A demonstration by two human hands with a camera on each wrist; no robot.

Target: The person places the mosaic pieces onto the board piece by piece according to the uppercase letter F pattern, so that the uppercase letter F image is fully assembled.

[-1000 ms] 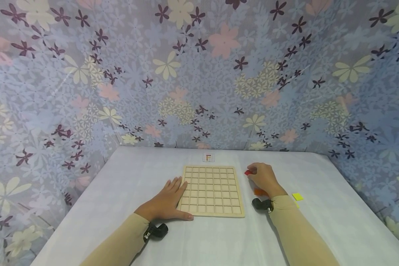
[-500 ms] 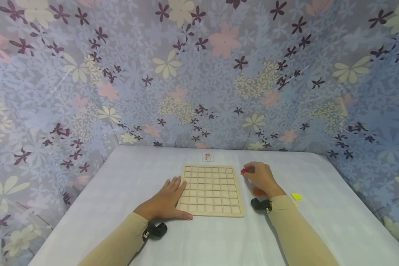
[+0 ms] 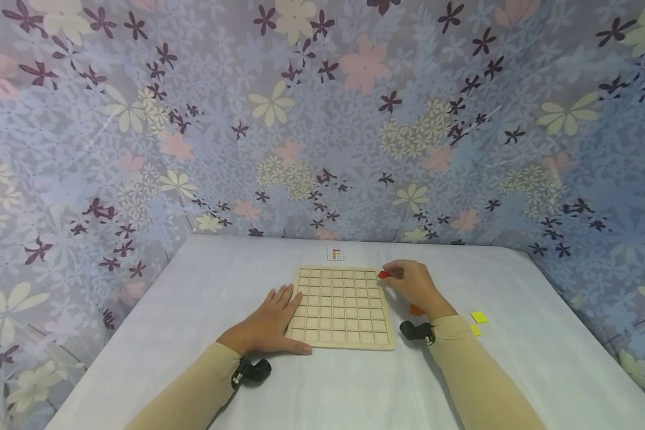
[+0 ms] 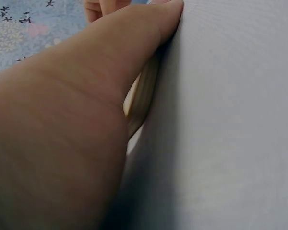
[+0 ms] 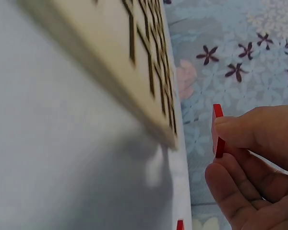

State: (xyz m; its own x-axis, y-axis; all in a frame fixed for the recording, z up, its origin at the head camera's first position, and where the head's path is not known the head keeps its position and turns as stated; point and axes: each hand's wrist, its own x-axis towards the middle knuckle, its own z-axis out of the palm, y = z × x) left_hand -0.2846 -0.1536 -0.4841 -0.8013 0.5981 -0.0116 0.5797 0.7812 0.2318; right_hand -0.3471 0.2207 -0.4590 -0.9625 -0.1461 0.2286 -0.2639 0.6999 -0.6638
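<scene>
A wooden grid board (image 3: 340,308) with square cells lies on the white table. My left hand (image 3: 269,325) rests at its left edge, fingers spread and straight, the thumb along the near corner. In the left wrist view that hand (image 4: 72,96) hides most of the board's edge (image 4: 143,91). My right hand (image 3: 415,283) is at the board's far right corner, pinching a thin red square tile (image 3: 384,275). The right wrist view shows the red tile (image 5: 218,130) held between thumb and fingers, apart from the board (image 5: 110,62).
Orange tiles (image 3: 416,310) lie partly behind the right wrist. Yellow tiles (image 3: 479,317) lie farther right. Behind the board sits a small printed grid card (image 3: 336,254). Another red piece (image 5: 180,224) shows at the bottom of the right wrist view. Flowered fabric (image 3: 322,119) hangs behind the table.
My right hand has moved left with the red tile, from beside the board to its far right corner. More of a second yellow tile shows now. The left hand has stayed in place.
</scene>
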